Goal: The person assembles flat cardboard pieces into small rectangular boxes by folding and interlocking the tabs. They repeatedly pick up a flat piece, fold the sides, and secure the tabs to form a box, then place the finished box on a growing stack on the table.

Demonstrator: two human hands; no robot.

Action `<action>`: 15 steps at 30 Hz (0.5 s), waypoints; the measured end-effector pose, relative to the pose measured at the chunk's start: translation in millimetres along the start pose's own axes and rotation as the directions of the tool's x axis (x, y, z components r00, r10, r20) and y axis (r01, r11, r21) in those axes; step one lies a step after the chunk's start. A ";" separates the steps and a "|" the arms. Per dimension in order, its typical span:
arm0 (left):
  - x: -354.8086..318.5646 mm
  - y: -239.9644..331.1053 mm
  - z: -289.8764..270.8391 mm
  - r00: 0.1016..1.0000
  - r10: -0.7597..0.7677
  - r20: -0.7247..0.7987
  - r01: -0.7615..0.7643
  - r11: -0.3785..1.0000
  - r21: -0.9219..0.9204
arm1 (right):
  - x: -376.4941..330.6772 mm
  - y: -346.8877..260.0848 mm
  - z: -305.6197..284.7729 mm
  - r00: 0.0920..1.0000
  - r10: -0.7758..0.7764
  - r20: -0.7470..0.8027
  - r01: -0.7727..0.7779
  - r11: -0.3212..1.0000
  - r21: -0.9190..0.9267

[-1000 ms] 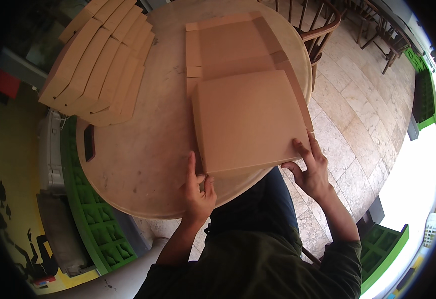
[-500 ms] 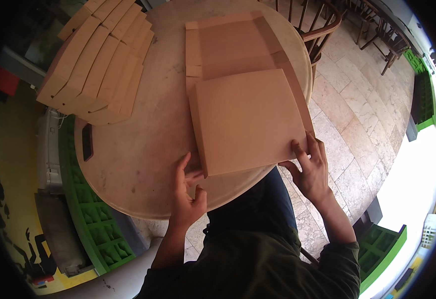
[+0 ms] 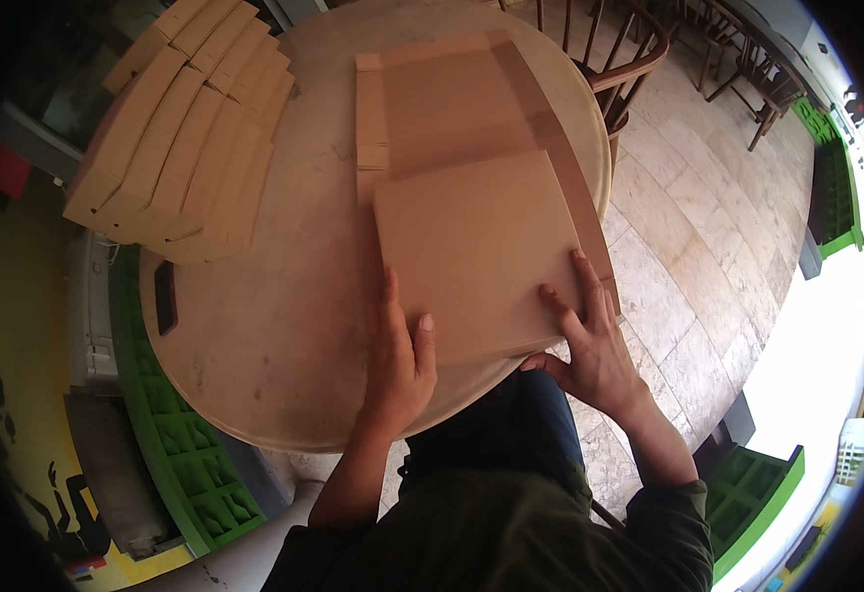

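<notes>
A brown cardboard box (image 3: 476,242) lies partly folded on the round table, its flat panel toward me. Beyond the panel, the open section (image 3: 451,94) spreads out with raised side flaps. At the near left corner, my left hand (image 3: 399,365) has its fingers along the box's side and its thumb against the panel, holding it there. My right hand (image 3: 595,345) grips the near right corner, fingers spread on top and thumb by the front edge. The panel's near left corner is hidden behind my left hand.
Several folded cardboard boxes (image 3: 180,138) are stacked at the table's left. A dark phone (image 3: 165,298) lies by the left edge of the round table (image 3: 264,365). Wooden chairs (image 3: 629,69) stand beyond and at the far right. Green crate-like panels (image 3: 200,449) flank the table.
My left hand has moved in from beside the box onto its near left corner. My right hand has shifted slightly left and nearer, still on the box. The view has shifted a little.
</notes>
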State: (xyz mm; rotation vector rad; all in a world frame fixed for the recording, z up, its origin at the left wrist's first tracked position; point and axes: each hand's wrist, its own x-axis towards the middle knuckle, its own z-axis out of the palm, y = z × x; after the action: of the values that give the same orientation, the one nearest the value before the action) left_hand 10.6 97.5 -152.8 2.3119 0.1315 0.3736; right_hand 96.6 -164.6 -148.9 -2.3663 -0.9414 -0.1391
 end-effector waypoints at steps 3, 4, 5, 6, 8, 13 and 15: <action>-4.7 -12.2 11.1 0.998 -0.002 -0.067 0.002 1.000 0.007 | 0.6 -2.6 5.4 0.996 -0.001 -0.085 0.001 1.000 -0.003; -5.7 -13.7 14.0 0.996 -0.024 -0.092 0.025 1.000 0.013 | 0.4 -3.6 6.3 0.990 0.000 -0.140 0.001 1.000 0.011; -5.8 -13.9 15.6 0.992 -0.044 -0.119 0.046 0.999 0.017 | 1.1 -3.7 6.6 0.979 -0.008 -0.203 0.013 1.000 0.020; -6.0 -12.4 16.3 0.987 -0.064 -0.148 0.067 0.998 0.019 | 1.3 -3.4 6.6 0.982 0.049 -0.181 -0.033 0.995 0.092; -4.1 -6.7 8.9 0.991 -0.114 -0.070 0.094 0.966 -0.241 | 0.8 -1.8 5.5 0.980 0.132 -0.149 -0.099 0.972 0.213; 6.7 28.5 -23.1 0.985 -0.051 -0.164 -0.047 0.839 -0.543 | -8.5 -4.5 3.0 0.947 0.076 -0.312 0.006 0.967 0.253; 13.6 41.3 -45.1 0.985 -0.015 -0.173 -0.096 0.785 -0.612 | -8.6 -11.0 2.1 0.910 0.053 -0.411 0.094 0.940 0.329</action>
State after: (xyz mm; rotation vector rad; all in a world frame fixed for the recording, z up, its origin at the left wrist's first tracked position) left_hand 8.9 102.8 -90.4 1.6252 0.0313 0.5445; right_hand 82.8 -162.2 -147.9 -1.8995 -0.7142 -0.4334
